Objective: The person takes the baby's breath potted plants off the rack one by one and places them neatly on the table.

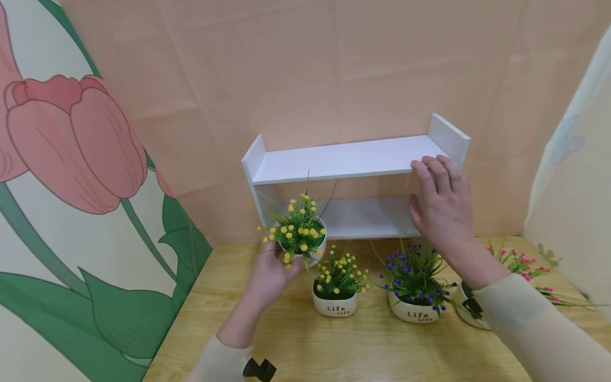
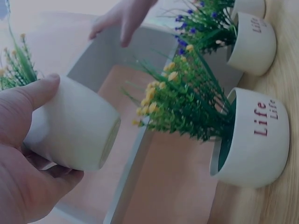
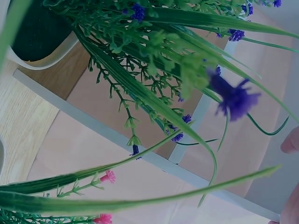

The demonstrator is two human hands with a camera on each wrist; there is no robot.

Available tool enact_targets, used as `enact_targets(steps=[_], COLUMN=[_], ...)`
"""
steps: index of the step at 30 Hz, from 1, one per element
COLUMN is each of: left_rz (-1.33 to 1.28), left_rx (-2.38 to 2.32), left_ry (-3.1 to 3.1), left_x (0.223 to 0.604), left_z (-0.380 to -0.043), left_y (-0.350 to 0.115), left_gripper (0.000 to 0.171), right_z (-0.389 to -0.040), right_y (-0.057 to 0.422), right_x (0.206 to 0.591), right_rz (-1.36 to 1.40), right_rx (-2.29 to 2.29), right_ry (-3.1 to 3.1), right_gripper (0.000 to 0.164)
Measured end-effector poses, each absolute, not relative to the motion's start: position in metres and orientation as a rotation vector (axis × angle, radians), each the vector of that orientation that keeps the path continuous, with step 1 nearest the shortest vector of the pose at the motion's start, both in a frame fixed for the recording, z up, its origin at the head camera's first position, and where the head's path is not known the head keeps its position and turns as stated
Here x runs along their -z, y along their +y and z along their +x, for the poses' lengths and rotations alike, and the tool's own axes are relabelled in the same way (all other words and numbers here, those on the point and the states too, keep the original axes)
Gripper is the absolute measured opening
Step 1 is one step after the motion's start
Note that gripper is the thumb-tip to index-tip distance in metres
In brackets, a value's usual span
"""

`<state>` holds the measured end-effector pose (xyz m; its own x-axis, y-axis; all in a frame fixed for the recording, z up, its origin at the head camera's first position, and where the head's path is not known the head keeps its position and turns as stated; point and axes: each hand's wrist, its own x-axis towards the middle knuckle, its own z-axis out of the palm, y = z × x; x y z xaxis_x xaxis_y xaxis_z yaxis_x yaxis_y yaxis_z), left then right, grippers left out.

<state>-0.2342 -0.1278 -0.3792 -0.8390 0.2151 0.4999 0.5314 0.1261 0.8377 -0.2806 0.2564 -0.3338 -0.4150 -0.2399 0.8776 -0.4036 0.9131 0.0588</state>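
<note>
My left hand (image 1: 274, 270) holds a white flowerpot (image 2: 77, 123) of yellow flowers (image 1: 300, 231) in front of the shelf's left part, above the table. Its thumb lies against the pot's side, with fingers round the other side. My right hand (image 1: 444, 204) grips the front edge of the white two-tier shelf (image 1: 343, 159) near its right end, fingers on the upper board and thumb below. Only fingertips of it show at the right wrist view's edge. A second pot of yellow flowers (image 1: 335, 305), lettered "Life", stands on the table just right of my left hand.
On the wooden table (image 1: 363, 350) stand a pot of purple flowers (image 1: 414, 310) and, partly behind my right forearm, a pot of pink flowers (image 1: 477, 315). Long leaves cross the right wrist view. Behind the shelf is a pinkish wall (image 1: 334, 69); a tulip picture (image 1: 81, 143) fills the left.
</note>
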Motion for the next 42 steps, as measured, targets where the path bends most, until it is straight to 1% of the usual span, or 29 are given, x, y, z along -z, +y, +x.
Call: enact_targets(steps=[7, 21, 29, 42], left_rz=[-0.647, -0.496, -0.435, -0.344], left_rx=[1.680, 1.672, 1.688, 1.739], left_ry=[-2.213, -2.258, -2.273, -2.321], left_x=[0.384, 0.401, 0.422, 0.463], left_z=[-0.228, -0.222, -0.222, -0.224], left_y=[-0.149, -0.180, -0.194, -0.193], left_gripper=[0.079, 0.080, 0.086, 0.081], right_z=[-0.281, -0.281, -0.281, -0.280], right_y=[0.256, 0.256, 0.257, 0.256], right_x=[0.334, 0.332, 0.333, 0.331], right_rz=[0.465, 0.458, 0.460, 0.466], right_rx=[-0.191, -0.187, -0.196, -0.184], right_ry=[-2.025, -2.032, -2.041, -2.057], right_gripper=[0.076, 0.074, 0.076, 0.074])
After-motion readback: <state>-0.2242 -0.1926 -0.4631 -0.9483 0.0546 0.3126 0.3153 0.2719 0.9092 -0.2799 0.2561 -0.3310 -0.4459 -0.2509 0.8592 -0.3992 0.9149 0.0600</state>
